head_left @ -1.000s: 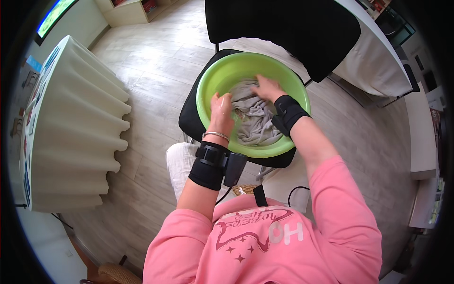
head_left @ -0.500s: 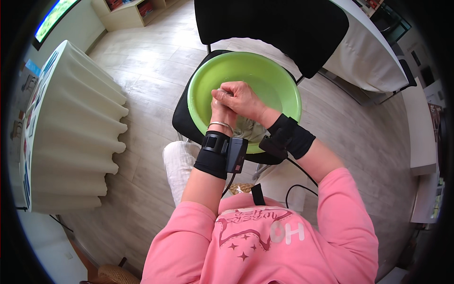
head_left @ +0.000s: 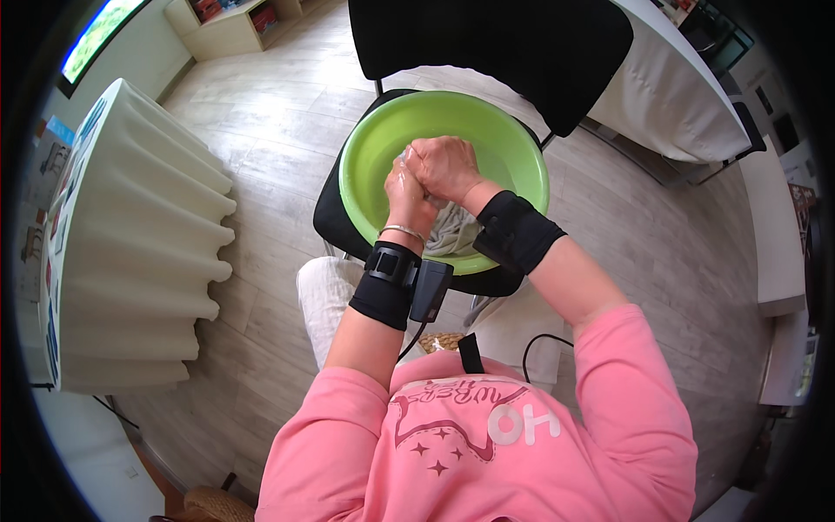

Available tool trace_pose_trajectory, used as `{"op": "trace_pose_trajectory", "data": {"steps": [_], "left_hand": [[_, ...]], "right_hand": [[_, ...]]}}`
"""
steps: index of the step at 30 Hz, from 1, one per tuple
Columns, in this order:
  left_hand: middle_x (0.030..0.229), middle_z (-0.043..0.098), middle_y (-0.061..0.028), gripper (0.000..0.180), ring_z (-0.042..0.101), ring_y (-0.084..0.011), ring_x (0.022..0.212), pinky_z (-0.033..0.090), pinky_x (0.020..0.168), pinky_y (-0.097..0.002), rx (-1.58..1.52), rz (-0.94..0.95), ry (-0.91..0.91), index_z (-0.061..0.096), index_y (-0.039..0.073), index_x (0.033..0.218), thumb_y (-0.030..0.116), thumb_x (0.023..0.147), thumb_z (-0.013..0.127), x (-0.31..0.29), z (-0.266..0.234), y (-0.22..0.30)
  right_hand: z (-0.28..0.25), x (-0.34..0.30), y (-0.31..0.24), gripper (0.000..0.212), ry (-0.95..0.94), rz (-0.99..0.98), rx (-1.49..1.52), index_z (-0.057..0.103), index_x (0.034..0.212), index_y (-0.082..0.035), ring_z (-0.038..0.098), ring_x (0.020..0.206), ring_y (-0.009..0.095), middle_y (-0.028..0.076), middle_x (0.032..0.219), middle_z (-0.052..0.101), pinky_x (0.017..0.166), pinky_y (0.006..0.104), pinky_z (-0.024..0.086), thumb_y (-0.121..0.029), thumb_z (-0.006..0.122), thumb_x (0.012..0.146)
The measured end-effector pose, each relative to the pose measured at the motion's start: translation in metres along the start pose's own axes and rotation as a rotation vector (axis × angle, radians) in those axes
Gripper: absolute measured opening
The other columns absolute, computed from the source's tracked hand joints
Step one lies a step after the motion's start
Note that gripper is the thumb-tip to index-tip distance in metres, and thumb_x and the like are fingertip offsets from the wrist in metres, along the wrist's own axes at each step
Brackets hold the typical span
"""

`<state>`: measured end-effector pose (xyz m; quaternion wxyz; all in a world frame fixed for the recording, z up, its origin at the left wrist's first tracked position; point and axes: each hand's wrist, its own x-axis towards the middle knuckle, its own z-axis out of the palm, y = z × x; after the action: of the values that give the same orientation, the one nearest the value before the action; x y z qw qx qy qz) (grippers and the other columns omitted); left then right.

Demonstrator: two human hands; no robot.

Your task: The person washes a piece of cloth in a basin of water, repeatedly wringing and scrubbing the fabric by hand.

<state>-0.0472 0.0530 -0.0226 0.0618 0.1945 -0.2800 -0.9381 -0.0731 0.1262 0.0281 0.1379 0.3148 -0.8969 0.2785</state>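
A light green basin (head_left: 370,157) stands on the seat of a black chair (head_left: 329,213) in front of me. Inside it, a wet greyish-white cloth (head_left: 454,230) lies bunched near the rim on my side, under my right wrist. Over the basin my left hand (head_left: 404,193) is closed, with a bit of the cloth showing at its fingers. Against it presses my right hand (head_left: 445,167), fingers curled with knuckles up, closed on the same cloth. Most of what lies between the palms is hidden. My left hand looks wet.
The chair's black back (head_left: 496,43) rises beyond the basin. A table with a cream cloth (head_left: 139,252) stands at left, another white-covered table (head_left: 652,96) at far right. A cable (head_left: 544,337) hangs near my right forearm. A low shelf (head_left: 226,30) is at the far left.
My right hand has turned from lying over the left to a fist, knuckles up, beside it. More of the cloth shows below the hands.
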Motion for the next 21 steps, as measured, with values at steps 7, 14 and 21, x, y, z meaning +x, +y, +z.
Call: {"op": "trace_pose_trajectory", "data": {"steps": [7,14,21], "left_hand": [[0.095,0.055,-0.0103,0.036,0.056,-0.0228,0.083,0.048,0.070,-0.0398,0.203,0.140,0.070,0.047,0.002,0.105,0.034,0.090,0.040,-0.008,0.005,0.009],[0.124,0.041,-0.0151,0.046,0.049,-0.0366,0.102,0.042,0.080,-0.0503,0.356,0.154,0.206,0.039,0.001,0.122,0.025,0.084,0.046,0.006,-0.039,0.021],[0.136,0.027,-0.0168,0.050,0.035,-0.0499,0.111,0.029,0.087,-0.0640,0.348,-0.172,0.253,0.034,0.004,0.127,0.031,0.086,0.042,-0.001,-0.015,0.025]], "right_hand": [[0.013,0.021,0.047,0.030,-0.073,0.141,-0.275,0.063,0.073,-0.006,0.060,0.072,0.034,0.016,0.075,0.062,0.065,0.0442,0.047,-0.029,0.045,0.082],[0.020,0.024,0.099,0.031,-0.280,0.437,-0.252,0.059,0.093,-0.002,0.057,0.088,0.036,0.023,0.094,0.059,0.075,0.0445,0.046,-0.030,0.047,0.085],[0.057,0.013,0.099,0.046,-0.383,0.329,-0.111,0.054,0.109,-0.006,0.054,0.099,0.037,0.024,0.108,0.055,0.086,0.0414,0.043,-0.033,0.061,0.072]]}}
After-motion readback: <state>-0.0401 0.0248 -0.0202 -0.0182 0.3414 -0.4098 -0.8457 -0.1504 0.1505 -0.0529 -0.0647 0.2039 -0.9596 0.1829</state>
